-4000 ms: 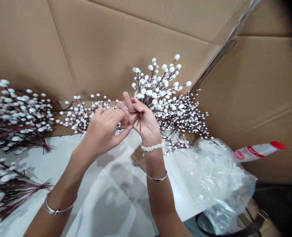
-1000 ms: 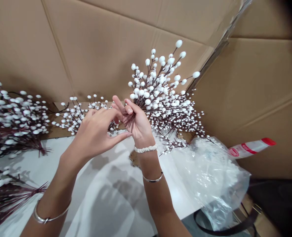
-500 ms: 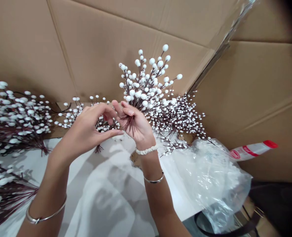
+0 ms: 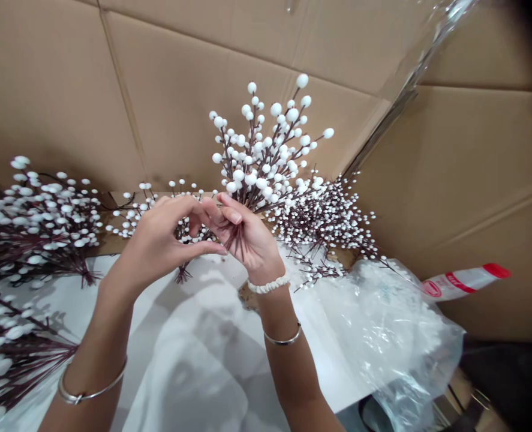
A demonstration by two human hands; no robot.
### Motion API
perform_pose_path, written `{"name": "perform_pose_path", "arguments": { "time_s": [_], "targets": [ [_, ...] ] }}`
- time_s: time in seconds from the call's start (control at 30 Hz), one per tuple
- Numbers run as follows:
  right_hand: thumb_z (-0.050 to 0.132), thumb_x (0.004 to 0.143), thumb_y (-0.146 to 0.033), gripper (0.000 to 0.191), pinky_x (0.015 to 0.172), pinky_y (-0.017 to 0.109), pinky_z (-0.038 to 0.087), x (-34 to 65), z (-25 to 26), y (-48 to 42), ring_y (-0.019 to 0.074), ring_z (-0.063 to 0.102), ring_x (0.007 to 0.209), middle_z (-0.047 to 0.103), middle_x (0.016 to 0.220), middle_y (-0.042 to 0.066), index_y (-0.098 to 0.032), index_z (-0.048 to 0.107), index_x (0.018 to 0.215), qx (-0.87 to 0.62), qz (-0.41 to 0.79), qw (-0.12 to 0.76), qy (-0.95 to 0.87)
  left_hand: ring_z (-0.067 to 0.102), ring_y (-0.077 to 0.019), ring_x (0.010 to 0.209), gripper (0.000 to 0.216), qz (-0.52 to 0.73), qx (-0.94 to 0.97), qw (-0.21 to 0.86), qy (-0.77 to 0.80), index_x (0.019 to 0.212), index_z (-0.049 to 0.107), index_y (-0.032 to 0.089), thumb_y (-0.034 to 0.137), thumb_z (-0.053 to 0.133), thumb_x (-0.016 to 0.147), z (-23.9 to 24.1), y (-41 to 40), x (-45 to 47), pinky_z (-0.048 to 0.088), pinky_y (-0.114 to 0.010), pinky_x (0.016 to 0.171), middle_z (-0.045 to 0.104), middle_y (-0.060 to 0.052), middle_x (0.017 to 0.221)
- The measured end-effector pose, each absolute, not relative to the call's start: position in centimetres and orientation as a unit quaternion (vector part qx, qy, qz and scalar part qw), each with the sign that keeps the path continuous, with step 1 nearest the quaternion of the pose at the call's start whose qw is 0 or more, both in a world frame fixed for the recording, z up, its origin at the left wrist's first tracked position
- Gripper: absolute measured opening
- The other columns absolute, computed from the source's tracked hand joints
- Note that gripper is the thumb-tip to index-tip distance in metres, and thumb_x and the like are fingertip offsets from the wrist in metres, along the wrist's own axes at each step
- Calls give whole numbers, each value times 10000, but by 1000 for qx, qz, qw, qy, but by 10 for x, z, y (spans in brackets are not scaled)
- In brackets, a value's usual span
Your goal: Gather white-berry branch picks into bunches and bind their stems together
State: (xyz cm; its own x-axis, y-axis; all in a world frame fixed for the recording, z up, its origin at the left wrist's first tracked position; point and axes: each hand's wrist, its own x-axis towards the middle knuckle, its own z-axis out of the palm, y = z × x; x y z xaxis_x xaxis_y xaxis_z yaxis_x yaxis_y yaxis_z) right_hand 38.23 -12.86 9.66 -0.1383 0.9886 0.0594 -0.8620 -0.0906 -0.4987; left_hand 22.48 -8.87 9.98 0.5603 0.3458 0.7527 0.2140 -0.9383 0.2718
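Well, from where I sit, loose white berry sprays [image 4: 36,228] heap at far left. Next comes the left hand [image 4: 158,240], curved open, fingertips just touching the right hand [image 4: 248,237] — that one pinches the dark stems of an upright white berry spray [image 4: 257,144], held before a cardboard wall [image 4: 472,180]. Further right lies a crumpled plastic bag [image 4: 396,336].

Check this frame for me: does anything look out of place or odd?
One thing stands out: a white-and-red plastic strip sits tilted against the cardboard wall, beyond the crumpled clear plastic bag. It looks odd because it matches nothing else around it.
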Motion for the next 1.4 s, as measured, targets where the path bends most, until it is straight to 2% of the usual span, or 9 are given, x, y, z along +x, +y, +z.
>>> {"name": "perform_pose_path", "arguments": {
  "time_s": [0.23,0.47,0.6,0.8,0.97,1.2,1.4],
  "targets": [
    [339,1017,-93,382,768,172,594,378,101,-131,78,741,744,462,452,-88,-162,557,712,-166,722,640,-204,512,-143,625,407,444,877,54,176,885,595,221,597,699,768,101,-91,224,390,-304,662,558,37,686],
    [398,990,-92,378,613,143,580,375,103,-131,98,731,706,445,446,-78,-180,509,639,-192,710,644,-210,495,-152,619,462,418,876,76,228,865,628,232,681,655,761,100,-92,225,412,-335,647,629,-7,735],
    [400,988,-92,381,704,168,603,376,101,-130,95,732,716,455,457,-78,-179,510,633,-185,717,639,-208,480,-149,620,453,418,876,82,225,871,624,217,653,679,758,99,-92,224,409,-328,644,626,-10,740],
    [380,992,-72,357,821,207,598,376,101,-130,89,729,703,453,442,-86,-170,544,690,-177,712,653,-189,523,-148,698,413,373,899,131,190,1035,608,200,502,740,786,104,-91,216,428,-308,718,638,-19,855],
    [399,998,-99,353,840,230,601,375,99,-129,93,732,705,464,456,-84,-167,553,687,-167,723,645,-182,502,-142,670,379,393,897,82,187,924,596,189,512,735,782,105,-91,216,404,-299,713,583,11,758],
    [363,1000,-73,408,886,220,585,372,103,-131,78,724,672,448,444,-84,-169,532,641,-175,717,653,-169,509,-159,695,459,364,908,63,196,941,594,173,583,709,769,108,-93,217,397,-314,726,573,0,765],
    [406,991,-90,393,811,201,599,373,101,-129,81,724,674,469,458,-81,-176,514,623,-176,723,645,-175,495,-156,642,449,400,892,59,203,847,585,204,643,653,782,105,-91,221,386,-317,691,541,19,681]
  ]
}}
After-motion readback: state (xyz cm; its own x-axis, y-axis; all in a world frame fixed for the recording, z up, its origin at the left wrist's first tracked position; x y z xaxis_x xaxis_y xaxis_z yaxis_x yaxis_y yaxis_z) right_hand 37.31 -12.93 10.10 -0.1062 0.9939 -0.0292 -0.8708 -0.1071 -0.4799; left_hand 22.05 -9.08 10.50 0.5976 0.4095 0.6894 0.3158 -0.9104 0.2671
